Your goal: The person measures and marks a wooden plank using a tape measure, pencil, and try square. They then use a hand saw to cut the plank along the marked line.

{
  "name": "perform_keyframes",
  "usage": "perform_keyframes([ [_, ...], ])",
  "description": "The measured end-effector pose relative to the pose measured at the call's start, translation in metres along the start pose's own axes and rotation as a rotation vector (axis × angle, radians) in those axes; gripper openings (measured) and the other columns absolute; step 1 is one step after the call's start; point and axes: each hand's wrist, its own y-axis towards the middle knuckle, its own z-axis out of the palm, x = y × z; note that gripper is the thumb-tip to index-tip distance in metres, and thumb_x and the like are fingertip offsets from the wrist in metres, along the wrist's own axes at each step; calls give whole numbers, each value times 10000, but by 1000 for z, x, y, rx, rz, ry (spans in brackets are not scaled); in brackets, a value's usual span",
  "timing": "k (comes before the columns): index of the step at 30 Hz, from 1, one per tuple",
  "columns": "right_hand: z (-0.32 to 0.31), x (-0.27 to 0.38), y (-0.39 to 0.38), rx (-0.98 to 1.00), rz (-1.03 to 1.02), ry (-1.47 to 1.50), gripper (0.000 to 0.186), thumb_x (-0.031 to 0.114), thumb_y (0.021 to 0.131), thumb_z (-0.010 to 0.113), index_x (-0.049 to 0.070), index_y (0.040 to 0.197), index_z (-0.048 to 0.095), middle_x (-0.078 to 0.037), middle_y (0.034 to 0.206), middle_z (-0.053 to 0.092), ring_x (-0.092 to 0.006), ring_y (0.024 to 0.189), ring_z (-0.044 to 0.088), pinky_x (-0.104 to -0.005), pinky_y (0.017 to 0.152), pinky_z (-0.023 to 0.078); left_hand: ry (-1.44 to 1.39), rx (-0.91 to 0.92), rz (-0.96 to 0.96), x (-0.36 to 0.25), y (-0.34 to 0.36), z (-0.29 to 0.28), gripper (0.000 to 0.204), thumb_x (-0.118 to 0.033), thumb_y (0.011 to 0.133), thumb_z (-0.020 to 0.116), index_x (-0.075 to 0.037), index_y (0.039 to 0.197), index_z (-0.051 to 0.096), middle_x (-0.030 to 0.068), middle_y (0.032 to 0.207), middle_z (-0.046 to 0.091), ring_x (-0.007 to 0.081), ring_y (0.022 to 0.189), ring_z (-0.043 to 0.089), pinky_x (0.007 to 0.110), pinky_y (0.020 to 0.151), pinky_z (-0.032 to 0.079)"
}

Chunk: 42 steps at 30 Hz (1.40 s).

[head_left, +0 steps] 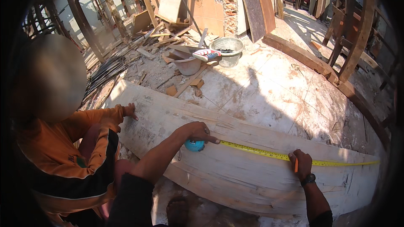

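Observation:
A long, pale plywood sheet [235, 168] with a rough, peeling surface lies across the floor before me. My left hand [197, 131] grips a blue tape measure [194, 145] near the sheet's middle, the thumb stretched along the blade. From there the yellow blade [256, 150] runs out to the sheet's right end. Further right, my right hand [301, 162], below which a dark watch [309, 179] sits on the wrist, holds what looks like an orange pencil [296, 166]. Its fingers rest at the blade. A co-worker's hand [131, 111] touches the sheet's far left end.
At my left crouches a co-worker in an orange and black top [80, 155]. Beyond the sheet stand a grey bucket [229, 59] and a basin [187, 66], beside scrap wood [168, 38] and thin rods [105, 73]. A long timber beam [303, 56] and wooden frame [357, 38] bound the right.

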Motion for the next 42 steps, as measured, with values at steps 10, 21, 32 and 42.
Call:
perform_keyframes([
  [10, -73, 78, -77, 35, -54, -20, 368, 357, 921, 718, 83, 690, 634, -113, 531, 568, -342, 485, 540, -442, 608, 407, -230, 304, 313, -159, -58, 159, 833, -852, 820, 577, -48, 870, 787, 141, 833, 734, 277, 774, 690, 426, 734, 545],
  [21, -87, 33, -171, 102, 84, -64, 434, 407, 907, 723, 101, 623, 605, -89, 489, 532, -326, 450, 511, -441, 580, 360, -220, 593, 334, -180, -53, 267, 927, -898, 840, 471, -41, 996, 787, 239, 982, 713, 328, 921, 684, 468, 835, 527],
  [32, -104, 70, -154, 71, -62, -194, 294, 326, 897, 767, 79, 788, 651, -97, 696, 659, -270, 725, 673, -447, 721, 476, -393, 489, 363, -183, -65, 277, 1110, -924, 802, 483, 69, 1251, 689, 317, 1210, 671, 422, 1130, 651, 495, 970, 500],
  [42, -111, 102, -141, -359, -159, 77, 238, 310, 995, 634, 83, 1033, 696, -151, 1070, 706, -361, 1096, 615, -503, 1036, 399, -606, 280, 406, -174, -108, 264, 919, -877, 852, 466, -27, 987, 788, 96, 532, 533, 183, 505, 524, 407, 506, 404],
])
